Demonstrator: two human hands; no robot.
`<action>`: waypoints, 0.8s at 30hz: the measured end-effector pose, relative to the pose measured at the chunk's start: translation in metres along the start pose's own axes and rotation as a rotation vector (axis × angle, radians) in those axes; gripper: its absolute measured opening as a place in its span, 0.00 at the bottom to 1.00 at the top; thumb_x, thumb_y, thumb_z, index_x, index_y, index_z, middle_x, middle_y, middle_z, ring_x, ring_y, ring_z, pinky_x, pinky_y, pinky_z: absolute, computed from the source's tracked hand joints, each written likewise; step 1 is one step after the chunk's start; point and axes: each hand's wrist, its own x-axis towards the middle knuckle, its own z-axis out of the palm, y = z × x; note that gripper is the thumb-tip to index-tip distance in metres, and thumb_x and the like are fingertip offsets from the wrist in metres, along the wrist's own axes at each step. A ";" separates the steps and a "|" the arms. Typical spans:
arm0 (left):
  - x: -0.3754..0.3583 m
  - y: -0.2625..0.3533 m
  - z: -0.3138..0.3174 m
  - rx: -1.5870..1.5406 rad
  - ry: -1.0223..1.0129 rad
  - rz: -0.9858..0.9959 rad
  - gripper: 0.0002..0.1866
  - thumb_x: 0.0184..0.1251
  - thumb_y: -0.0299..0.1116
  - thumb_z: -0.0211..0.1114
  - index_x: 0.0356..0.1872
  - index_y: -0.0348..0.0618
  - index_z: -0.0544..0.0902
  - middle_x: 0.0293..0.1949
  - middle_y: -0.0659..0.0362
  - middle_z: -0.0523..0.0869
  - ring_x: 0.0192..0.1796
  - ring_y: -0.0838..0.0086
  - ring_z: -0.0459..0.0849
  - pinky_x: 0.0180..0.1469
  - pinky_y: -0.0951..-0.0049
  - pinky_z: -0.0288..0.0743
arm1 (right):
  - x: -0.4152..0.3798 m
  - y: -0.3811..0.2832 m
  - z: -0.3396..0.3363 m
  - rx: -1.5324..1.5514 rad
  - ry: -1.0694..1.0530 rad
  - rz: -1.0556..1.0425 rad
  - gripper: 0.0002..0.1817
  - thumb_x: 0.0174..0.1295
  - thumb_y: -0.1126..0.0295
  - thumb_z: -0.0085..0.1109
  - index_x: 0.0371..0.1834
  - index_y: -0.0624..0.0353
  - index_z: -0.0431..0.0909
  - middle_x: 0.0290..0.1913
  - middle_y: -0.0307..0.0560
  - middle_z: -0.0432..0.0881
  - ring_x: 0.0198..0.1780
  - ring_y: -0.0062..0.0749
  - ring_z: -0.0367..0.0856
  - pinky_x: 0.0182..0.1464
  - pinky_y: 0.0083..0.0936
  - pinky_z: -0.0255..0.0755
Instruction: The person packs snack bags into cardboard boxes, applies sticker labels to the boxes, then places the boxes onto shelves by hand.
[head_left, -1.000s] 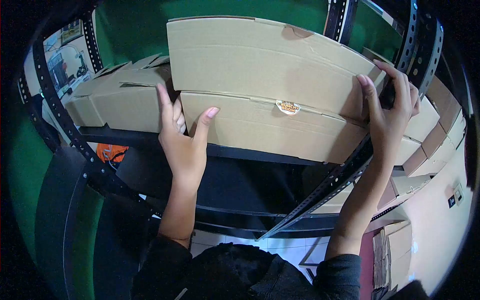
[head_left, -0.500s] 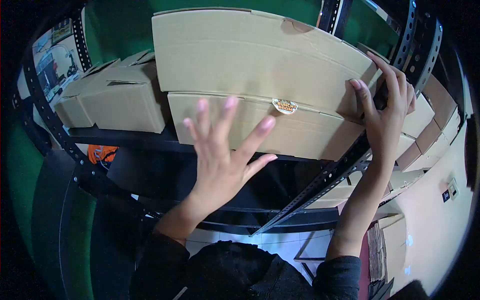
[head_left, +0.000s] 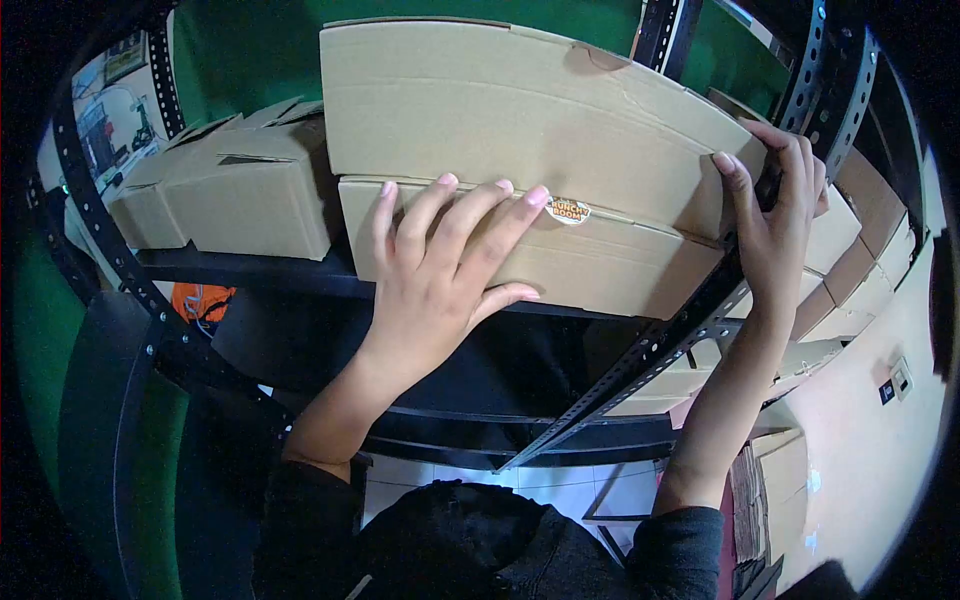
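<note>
Two long cardboard boxes are stacked on a black metal shelf, the upper box (head_left: 520,110) resting on the lower box (head_left: 620,265). A round sticker (head_left: 568,210) sits at the top edge of the lower one. My left hand (head_left: 440,250) lies with spread fingers against the front of the lower box, fingertips near the seam between the two. At the right end of the upper box, my right hand (head_left: 780,205) grips its corner beside the shelf post, thumb on the front face and fingers over the edge.
Smaller cardboard boxes (head_left: 250,190) stand on the shelf (head_left: 250,272) to the left. A perforated metal post (head_left: 640,355) runs diagonally at the right. More boxes (head_left: 860,250) are beyond it, with flattened cardboard (head_left: 780,490) lower down. An orange item (head_left: 200,302) shows below left.
My left hand has moved from hovering before the boxes to touching the lower box's front. The upper box has shifted slightly right, with my right hand still on its corner.
</note>
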 end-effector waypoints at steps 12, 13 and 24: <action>0.007 -0.001 -0.002 -0.092 0.079 -0.014 0.49 0.39 0.58 0.71 0.67 0.49 0.69 0.53 0.59 0.74 0.57 0.61 0.68 0.65 0.52 0.58 | -0.037 -0.014 -0.003 0.277 0.276 0.122 0.12 0.63 0.70 0.60 0.48 0.59 0.76 0.45 0.44 0.77 0.48 0.33 0.73 0.56 0.30 0.63; 0.008 -0.001 -0.002 -0.096 0.080 -0.012 0.50 0.39 0.58 0.71 0.67 0.48 0.68 0.53 0.58 0.74 0.57 0.61 0.68 0.64 0.52 0.58 | -0.053 -0.021 -0.007 0.368 0.218 0.263 0.12 0.64 0.73 0.58 0.49 0.62 0.75 0.45 0.46 0.77 0.47 0.32 0.75 0.53 0.27 0.67; -0.001 -0.005 -0.001 0.030 0.039 -0.060 0.51 0.43 0.61 0.68 0.69 0.43 0.65 0.55 0.57 0.74 0.61 0.61 0.69 0.66 0.51 0.50 | -0.104 -0.069 -0.003 0.273 -0.060 0.544 0.27 0.61 0.74 0.62 0.64 0.59 0.68 0.47 0.54 0.76 0.47 0.39 0.78 0.52 0.31 0.73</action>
